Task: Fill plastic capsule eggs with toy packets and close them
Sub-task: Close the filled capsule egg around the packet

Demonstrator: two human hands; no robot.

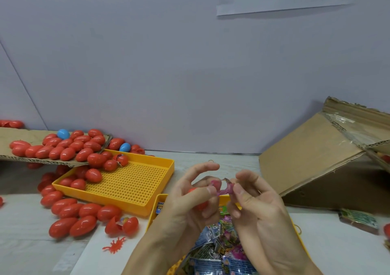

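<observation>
**A:** Over the tabletop point(242, 160), the left hand point(190, 198) cups a red capsule egg point(199, 205) while pinching one end of a pink toy packet point(220, 188); the right hand point(255, 198) pinches the other end. What could go wrong here?

**B:** The crumpled packet looks slippery. If either pinch loosens, it likely drops into the yellow tray of packets point(213, 251) below and gets lost among them.

**A:** And the egg?

**B:** Mostly hidden in the palm; whether it is open I cannot tell. A loosely folded packet could jam the seam and stop it closing.
</observation>
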